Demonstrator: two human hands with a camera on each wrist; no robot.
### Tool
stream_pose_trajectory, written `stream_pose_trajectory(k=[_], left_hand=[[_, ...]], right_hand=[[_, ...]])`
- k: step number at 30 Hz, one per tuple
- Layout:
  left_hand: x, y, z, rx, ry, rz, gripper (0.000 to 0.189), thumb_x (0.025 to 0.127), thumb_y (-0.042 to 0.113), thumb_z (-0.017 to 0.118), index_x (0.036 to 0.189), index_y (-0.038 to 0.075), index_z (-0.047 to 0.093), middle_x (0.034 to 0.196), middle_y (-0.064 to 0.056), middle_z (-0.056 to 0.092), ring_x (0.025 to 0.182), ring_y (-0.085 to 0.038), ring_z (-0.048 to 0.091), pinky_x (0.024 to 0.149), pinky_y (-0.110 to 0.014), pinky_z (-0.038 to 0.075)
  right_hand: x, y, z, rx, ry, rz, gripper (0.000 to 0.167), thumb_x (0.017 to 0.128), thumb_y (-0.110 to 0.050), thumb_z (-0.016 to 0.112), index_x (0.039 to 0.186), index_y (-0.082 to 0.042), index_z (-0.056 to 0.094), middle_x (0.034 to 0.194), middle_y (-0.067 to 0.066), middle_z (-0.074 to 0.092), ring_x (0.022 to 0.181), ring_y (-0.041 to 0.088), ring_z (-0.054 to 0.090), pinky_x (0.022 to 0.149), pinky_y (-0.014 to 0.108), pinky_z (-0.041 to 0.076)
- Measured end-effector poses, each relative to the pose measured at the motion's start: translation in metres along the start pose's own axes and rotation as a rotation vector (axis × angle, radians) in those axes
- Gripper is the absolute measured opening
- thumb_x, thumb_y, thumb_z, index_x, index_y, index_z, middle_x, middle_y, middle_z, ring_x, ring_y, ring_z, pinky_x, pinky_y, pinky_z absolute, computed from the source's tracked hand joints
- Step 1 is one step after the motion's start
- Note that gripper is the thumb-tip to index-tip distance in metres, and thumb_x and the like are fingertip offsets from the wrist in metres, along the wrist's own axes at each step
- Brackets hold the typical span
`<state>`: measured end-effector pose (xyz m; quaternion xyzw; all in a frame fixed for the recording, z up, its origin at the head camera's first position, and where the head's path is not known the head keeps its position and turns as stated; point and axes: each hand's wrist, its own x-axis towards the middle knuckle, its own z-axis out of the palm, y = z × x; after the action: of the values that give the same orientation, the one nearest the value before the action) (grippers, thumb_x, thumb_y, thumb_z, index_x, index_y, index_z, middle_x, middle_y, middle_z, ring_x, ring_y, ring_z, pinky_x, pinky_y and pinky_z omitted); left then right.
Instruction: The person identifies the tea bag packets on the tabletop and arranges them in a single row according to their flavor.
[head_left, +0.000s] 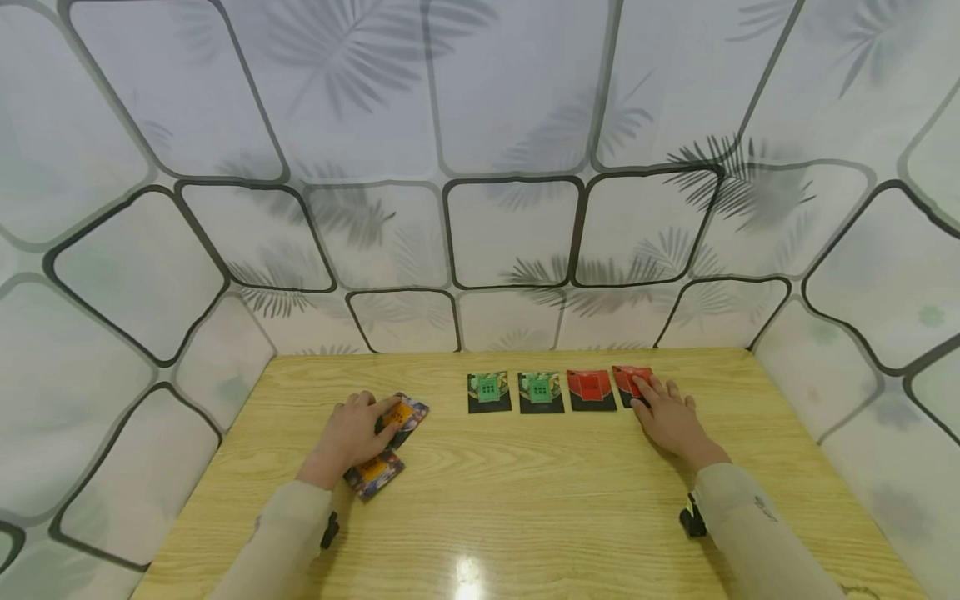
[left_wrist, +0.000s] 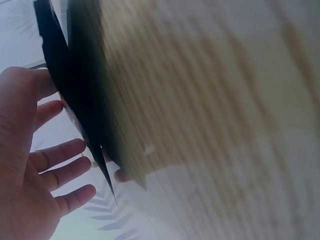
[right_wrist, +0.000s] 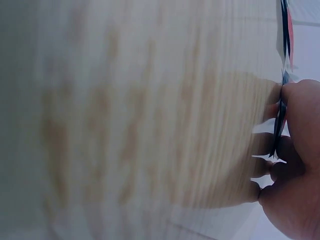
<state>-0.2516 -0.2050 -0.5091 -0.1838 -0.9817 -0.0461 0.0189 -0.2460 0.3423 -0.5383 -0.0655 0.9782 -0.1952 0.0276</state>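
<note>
Six packets (head_left: 489,392), wood-grain table (head_left: 525,483), leaf-patterned walls (head_left: 510,233)

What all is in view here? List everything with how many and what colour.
green-labelled packets: two, green and black, side by side near the table's back edge
red packets: two, red and black, right of the green ones
orange-labelled packets: two, orange and dark multicoloured, left side
table: one, yellowish wood-grain, beneath the packets
patterned backdrop: whitish with grey and black, behind and around
small devices: two, black, at the wrists
sleeves: two, pale, forearms
left hand: one, bare, on an orange-labelled packet
right hand: one, bare, on the rightmost red packet
</note>
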Motion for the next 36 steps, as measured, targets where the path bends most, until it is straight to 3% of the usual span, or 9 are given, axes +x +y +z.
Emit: stream_pose_trajectory(k=[7, 17, 24, 36], left_hand=[[0.006, 0.008, 0.002, -0.009, 0.016, -0.014, 0.056, 0.104, 0.044, 0.065, 0.147, 0.009, 0.062, 0.115, -0.017, 0.063, 0.097, -0.033, 0.061, 0.085, -0.057, 0.052], [0.009, 0.009, 0.004, -0.066, 0.034, 0.006, 0.058, 0.103, 0.041, 0.065, 0.15, 0.008, 0.058, 0.139, -0.026, 0.06, 0.13, -0.047, 0.057, 0.104, -0.07, 0.046], [0.011, 0.007, 0.004, -0.11, 0.011, 0.046, 0.056, 0.101, 0.038, 0.065, 0.151, 0.013, 0.058, 0.145, -0.024, 0.059, 0.134, -0.048, 0.056, 0.108, -0.072, 0.043], [0.014, 0.013, 0.004, -0.065, -0.016, 0.015, 0.061, 0.104, 0.043, 0.063, 0.153, 0.008, 0.056, 0.143, -0.024, 0.059, 0.134, -0.046, 0.056, 0.106, -0.069, 0.046]], right_hand=[[0.0, 0.0, 0.001, -0.006, -0.002, 0.006, 0.062, 0.115, -0.038, 0.037, 0.164, 0.0, 0.03, 0.166, 0.038, 0.023, 0.15, 0.069, 0.013, 0.114, 0.087, 0.013], [-0.001, 0.0, 0.003, 0.006, 0.011, 0.002, 0.063, 0.115, -0.039, 0.036, 0.164, 0.0, 0.03, 0.166, 0.038, 0.023, 0.15, 0.069, 0.013, 0.114, 0.087, 0.012], [-0.001, 0.0, 0.001, 0.002, 0.01, 0.0, 0.062, 0.115, -0.038, 0.037, 0.164, 0.0, 0.03, 0.166, 0.039, 0.023, 0.15, 0.069, 0.013, 0.114, 0.087, 0.012], [0.002, 0.002, 0.004, -0.01, 0.004, 0.01, 0.064, 0.115, -0.04, 0.035, 0.165, -0.001, 0.03, 0.166, 0.037, 0.022, 0.15, 0.069, 0.012, 0.114, 0.087, 0.012]])
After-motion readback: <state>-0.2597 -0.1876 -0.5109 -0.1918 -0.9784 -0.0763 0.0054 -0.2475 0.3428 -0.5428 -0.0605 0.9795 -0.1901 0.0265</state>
